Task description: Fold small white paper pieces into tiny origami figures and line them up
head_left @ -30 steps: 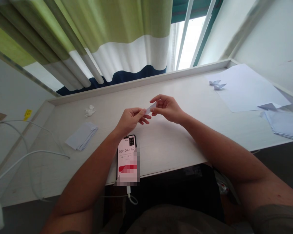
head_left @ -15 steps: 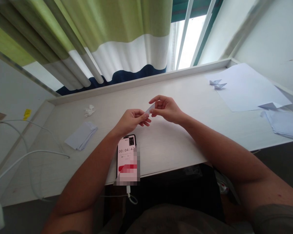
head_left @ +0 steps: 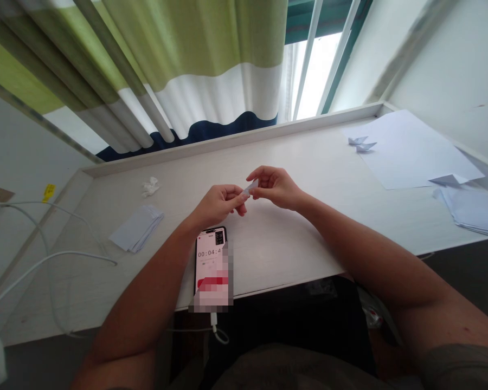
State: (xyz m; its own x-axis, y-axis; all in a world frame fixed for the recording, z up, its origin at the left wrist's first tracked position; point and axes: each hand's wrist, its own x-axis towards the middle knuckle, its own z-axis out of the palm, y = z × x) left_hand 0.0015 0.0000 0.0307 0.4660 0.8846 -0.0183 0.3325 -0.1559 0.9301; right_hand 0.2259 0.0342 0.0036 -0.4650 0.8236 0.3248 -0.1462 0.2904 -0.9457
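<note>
A small folded piece of white paper (head_left: 250, 188) is pinched between my left hand (head_left: 220, 205) and my right hand (head_left: 274, 187), and the fingers hide most of it. Both hands hang just above the white desk (head_left: 284, 244). Below my left wrist lies a smartphone (head_left: 210, 265) showing a timer, its lower part blurred out. Two small folded paper boats (head_left: 362, 143) sit on a white sheet (head_left: 415, 157) to the right, and another paper boat (head_left: 448, 179) lies at that sheet's corner.
A stack of paper slips (head_left: 136, 228) and a crumpled tissue (head_left: 150, 187) lie left of my hands. A paper pile (head_left: 474, 211) sits at the right edge. White cables (head_left: 49, 265) cross the desk's left end. A raised ledge runs along the back, below a striped curtain (head_left: 195, 65).
The whole view has dipped slightly, so things sit a little lower in the frame. My hands stay close together, still pinching the folded paper.
</note>
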